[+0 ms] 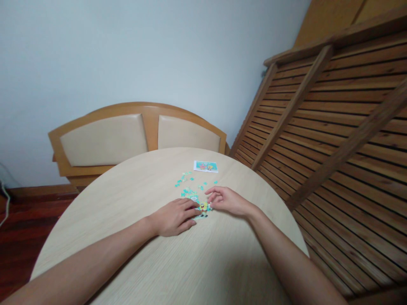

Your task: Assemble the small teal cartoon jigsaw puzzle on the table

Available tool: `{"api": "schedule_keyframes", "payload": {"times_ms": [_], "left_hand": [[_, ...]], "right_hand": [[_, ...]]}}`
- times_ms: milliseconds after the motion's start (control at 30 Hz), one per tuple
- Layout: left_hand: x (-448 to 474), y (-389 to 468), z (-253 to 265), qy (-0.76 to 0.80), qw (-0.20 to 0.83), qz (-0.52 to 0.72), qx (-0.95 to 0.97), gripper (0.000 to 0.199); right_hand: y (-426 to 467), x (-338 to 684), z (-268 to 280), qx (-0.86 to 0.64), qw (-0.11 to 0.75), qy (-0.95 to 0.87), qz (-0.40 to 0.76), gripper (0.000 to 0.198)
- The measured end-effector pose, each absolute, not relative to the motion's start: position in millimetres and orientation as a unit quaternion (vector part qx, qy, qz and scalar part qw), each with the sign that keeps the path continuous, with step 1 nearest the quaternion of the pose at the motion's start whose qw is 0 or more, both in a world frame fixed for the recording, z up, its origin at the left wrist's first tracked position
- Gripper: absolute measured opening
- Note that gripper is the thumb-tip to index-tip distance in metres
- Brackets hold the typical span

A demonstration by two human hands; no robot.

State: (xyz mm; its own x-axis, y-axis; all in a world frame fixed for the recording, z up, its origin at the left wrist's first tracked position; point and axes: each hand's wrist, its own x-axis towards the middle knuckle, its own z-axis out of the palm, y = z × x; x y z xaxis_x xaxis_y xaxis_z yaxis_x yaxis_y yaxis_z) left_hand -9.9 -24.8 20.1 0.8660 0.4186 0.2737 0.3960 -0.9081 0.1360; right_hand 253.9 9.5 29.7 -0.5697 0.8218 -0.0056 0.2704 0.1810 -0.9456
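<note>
Your jigsaw puzzle [203,211] lies on the round wooden table [143,262], on the near side of the picture card [206,166], which serves here as landmark. As I judge, the work is perhaps about half done: a portion with the yellow SpongeBob figure [203,206] appears joined, while many loose puzzle pieces [192,178] remain outside it. These loose ones are scattered between the card and the joined portion, mostly to the near left of the card, with a few almost straight below it. I cannot count them exactly, because they are small and your hands cover some part. Your left hand [176,215], nearer to you than the card and to its left, rests palm down over the left side of the puzzle, its fingers long and a little spread. Your right hand [227,201], to the near right of the card, has bent fingers at the puzzle's right edge; whether they pinch a piece, I cannot tell. The puzzle looks flat and thin, turquoise around the yellow figure, and its outline is partly hidden.
</note>
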Motion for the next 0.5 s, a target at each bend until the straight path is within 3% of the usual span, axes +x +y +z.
{"api": "schedule_keyframes", "payload": {"times_ms": [300,500], "left_hand": [[-10.4,-24.0,14.9,0.227,0.113,0.201,0.946,0.031],[-6.5,-18.9,10.9,0.345,0.276,0.294,0.848,0.025]], "right_hand": [[11.5,245.3,25.6,-0.365,0.301,-0.711,0.520,0.050],[0.1,218.4,20.1,-0.332,0.326,-0.714,0.523,0.054]]}}
